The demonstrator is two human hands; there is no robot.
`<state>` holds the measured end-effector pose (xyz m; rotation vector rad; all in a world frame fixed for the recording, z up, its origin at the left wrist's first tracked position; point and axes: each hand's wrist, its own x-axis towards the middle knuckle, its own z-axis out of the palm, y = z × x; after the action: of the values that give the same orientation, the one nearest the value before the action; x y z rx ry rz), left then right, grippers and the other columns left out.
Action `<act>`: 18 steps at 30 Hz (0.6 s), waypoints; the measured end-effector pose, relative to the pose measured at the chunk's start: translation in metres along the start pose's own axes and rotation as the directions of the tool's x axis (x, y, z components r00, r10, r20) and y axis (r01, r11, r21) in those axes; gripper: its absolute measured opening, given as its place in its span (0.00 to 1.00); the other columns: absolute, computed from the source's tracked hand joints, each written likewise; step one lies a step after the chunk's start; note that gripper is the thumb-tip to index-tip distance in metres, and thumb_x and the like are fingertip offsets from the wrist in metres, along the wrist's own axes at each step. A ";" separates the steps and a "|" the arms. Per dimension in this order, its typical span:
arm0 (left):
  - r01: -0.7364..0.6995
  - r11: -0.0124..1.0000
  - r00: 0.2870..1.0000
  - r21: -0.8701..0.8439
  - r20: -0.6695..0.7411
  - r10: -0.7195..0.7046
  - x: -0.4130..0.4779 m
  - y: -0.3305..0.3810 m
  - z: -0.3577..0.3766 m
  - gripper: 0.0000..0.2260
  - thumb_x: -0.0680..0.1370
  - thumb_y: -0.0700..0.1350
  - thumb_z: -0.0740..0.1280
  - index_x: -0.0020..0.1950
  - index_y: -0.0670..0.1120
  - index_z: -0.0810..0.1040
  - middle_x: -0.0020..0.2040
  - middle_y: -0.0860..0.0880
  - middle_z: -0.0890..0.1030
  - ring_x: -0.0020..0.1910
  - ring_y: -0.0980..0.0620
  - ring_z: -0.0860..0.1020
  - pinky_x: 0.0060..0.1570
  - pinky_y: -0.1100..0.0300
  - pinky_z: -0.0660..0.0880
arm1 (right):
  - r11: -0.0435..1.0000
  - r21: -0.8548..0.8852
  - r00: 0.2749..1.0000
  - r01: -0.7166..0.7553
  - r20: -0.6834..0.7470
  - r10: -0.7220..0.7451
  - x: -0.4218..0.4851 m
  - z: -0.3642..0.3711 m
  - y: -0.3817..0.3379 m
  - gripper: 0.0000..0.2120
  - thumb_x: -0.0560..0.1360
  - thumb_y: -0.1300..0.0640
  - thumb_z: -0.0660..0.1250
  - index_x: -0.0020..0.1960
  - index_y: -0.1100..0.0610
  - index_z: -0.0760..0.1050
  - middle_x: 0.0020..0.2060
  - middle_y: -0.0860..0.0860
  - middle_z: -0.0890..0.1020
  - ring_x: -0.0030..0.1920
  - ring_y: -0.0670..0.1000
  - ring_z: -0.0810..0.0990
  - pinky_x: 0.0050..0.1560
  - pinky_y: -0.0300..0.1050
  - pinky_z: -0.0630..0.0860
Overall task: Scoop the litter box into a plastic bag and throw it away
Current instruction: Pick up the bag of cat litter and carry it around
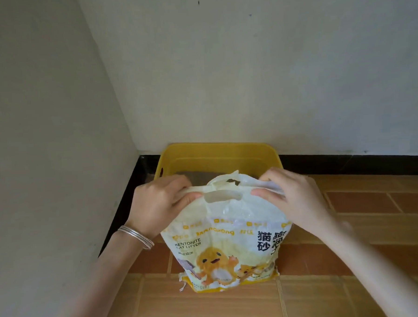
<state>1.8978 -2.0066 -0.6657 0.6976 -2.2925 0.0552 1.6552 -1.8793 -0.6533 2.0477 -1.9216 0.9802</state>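
Observation:
A white and yellow cat litter bag stands upright on the floor in front of me, printed with a cartoon chick and "BENTONITE CAT LITTER". My left hand grips the left end of the bag's top edge, beside the handle cut-out. My right hand pinches the right end of the same edge. Behind the bag, a yellow litter box sits in the corner against the wall; grey litter shows inside it, mostly hidden by the bag and my hands.
White walls meet in a corner at the left, with a black skirting board along the bottom. The floor is orange-brown tile. A silver bangle is on my left wrist.

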 end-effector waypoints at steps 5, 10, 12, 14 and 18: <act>0.156 0.979 0.983 -0.129 0.112 -0.142 0.002 0.015 -0.032 0.19 0.70 0.63 0.63 0.30 0.48 0.75 0.26 0.58 0.71 0.26 0.62 0.65 0.20 0.65 0.65 | 0.960 0.148 0.965 -0.237 0.148 0.215 0.002 -0.025 -0.011 0.16 0.69 0.37 0.63 0.38 0.50 0.72 0.31 0.34 0.71 0.34 0.39 0.70 0.32 0.35 0.64; 0.288 0.942 0.940 -0.174 0.237 -0.244 0.034 0.040 -0.091 0.21 0.69 0.66 0.63 0.29 0.50 0.74 0.26 0.57 0.72 0.26 0.63 0.65 0.20 0.62 0.66 | 0.883 0.273 0.905 -0.381 0.304 0.297 0.019 -0.087 -0.041 0.17 0.68 0.38 0.64 0.37 0.53 0.74 0.30 0.38 0.74 0.34 0.41 0.73 0.34 0.36 0.65; 0.300 0.939 0.929 -0.168 0.275 -0.248 0.053 0.052 -0.123 0.21 0.69 0.66 0.63 0.29 0.50 0.73 0.26 0.58 0.70 0.26 0.63 0.64 0.20 0.64 0.65 | 0.865 0.271 0.880 -0.423 0.349 0.322 0.029 -0.119 -0.056 0.16 0.67 0.38 0.65 0.37 0.51 0.73 0.30 0.39 0.75 0.34 0.41 0.74 0.34 0.34 0.65; 0.301 0.941 0.919 -0.153 0.310 -0.244 0.075 0.063 -0.156 0.19 0.68 0.66 0.64 0.29 0.51 0.73 0.26 0.60 0.68 0.26 0.63 0.63 0.21 0.66 0.63 | 0.856 0.260 0.860 -0.447 0.390 0.331 0.040 -0.152 -0.073 0.13 0.67 0.38 0.67 0.37 0.47 0.71 0.32 0.37 0.75 0.33 0.39 0.74 0.33 0.32 0.64; 0.301 0.940 0.905 -0.160 0.359 -0.228 0.119 0.080 -0.217 0.19 0.68 0.65 0.65 0.29 0.51 0.73 0.26 0.58 0.71 0.24 0.62 0.66 0.20 0.62 0.68 | 0.856 0.233 0.845 -0.462 0.409 0.345 0.067 -0.217 -0.106 0.12 0.68 0.34 0.62 0.37 0.41 0.68 0.31 0.38 0.75 0.29 0.43 0.72 0.29 0.37 0.63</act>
<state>1.9262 -1.9427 -0.4153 0.9599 -2.4485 -0.4651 1.6773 -1.8013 -0.4162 2.1453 -2.6313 1.1420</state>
